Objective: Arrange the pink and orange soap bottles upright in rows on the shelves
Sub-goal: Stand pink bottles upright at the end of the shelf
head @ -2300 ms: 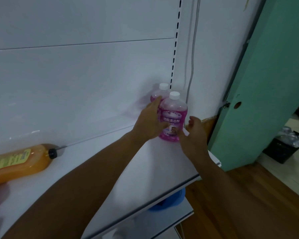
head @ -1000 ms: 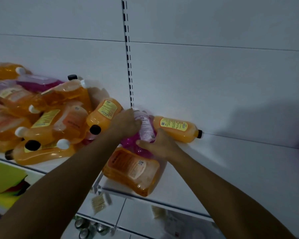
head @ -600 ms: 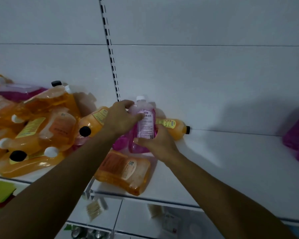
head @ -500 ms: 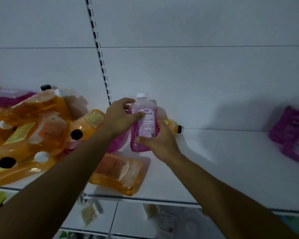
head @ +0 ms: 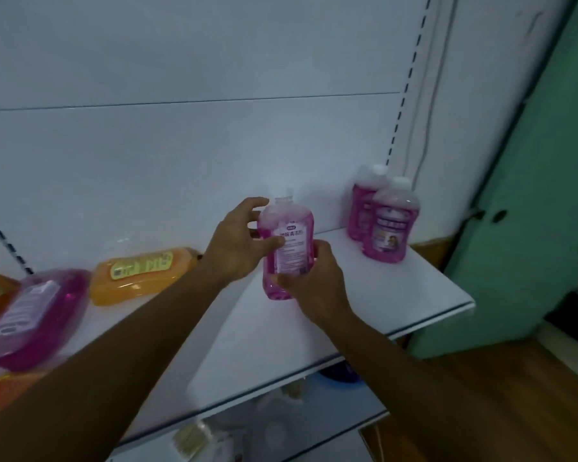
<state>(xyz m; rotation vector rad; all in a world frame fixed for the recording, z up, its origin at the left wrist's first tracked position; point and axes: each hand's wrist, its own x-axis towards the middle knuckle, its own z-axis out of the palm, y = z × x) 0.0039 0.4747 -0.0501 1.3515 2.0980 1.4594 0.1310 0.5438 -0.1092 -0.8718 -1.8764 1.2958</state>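
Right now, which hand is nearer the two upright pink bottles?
Right. The right hand holds the pink bottle on the side toward the upright pair; the left hand grips its far side.

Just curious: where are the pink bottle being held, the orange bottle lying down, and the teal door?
held pink bottle (head: 292, 251), head view, label
lying orange bottle (head: 141, 278), head view, side
teal door (head: 531, 195), head view, panel

The scene is dimly and evenly lit, with a cool bluish cast over the white back panel (head: 187, 155). Soft shadows are thrown on the shelf (head: 397, 295) beneath the arms. Motion blur is seen on the lying pink bottle (head: 30, 315) at the left edge. Straight lines are bowed by wide-angle distortion.
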